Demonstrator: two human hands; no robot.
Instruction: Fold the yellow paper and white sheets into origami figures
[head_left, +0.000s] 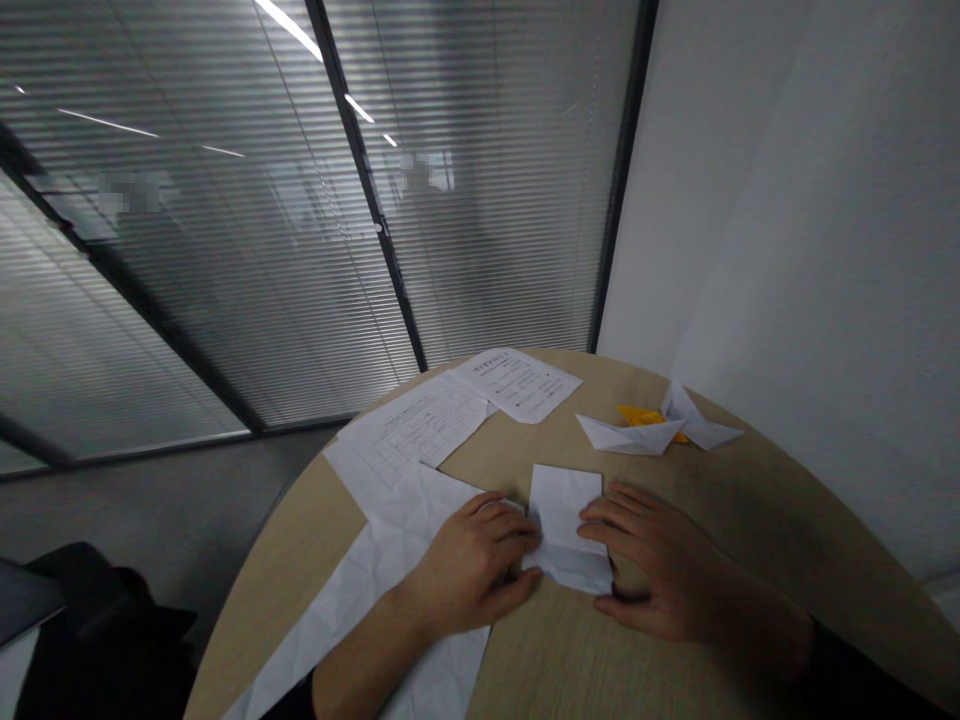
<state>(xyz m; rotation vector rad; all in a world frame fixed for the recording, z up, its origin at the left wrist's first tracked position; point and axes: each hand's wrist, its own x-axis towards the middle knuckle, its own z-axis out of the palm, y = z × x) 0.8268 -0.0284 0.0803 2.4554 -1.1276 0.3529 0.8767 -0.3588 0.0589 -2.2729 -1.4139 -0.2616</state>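
On the round wood-grain worktop (pixel 547 665) in front of me, a folded white paper (pixel 564 525) lies flat between my two hands. My left hand (pixel 469 565) sits against its left side, with the fingers curled in to reach its edge. My right hand (pixel 660 565) lies spread on the other side, its fingertips (pixel 600 516) at the right edge. Neither grip is closed: both hands are open, steadying the paper rather than pinching it, though I can't tell how hard they press. The step in hand looks to me like setting a fold and squaring its layers. As I judge it, the next move calls for a firm crease along the folded edge before the paper is lifted. Toward the far edge lies a white folded paper boat (pixel 622 435), touching a yellow folded piece (pixel 637 414) and another white folded shape (pixel 694 420). To my left, a large creased white sheet (pixel 375 580) runs under my left forearm (pixel 360 680), and beyond it lie a printed grid form (pixel 416 430) and a printed text sheet (pixel 517 385).
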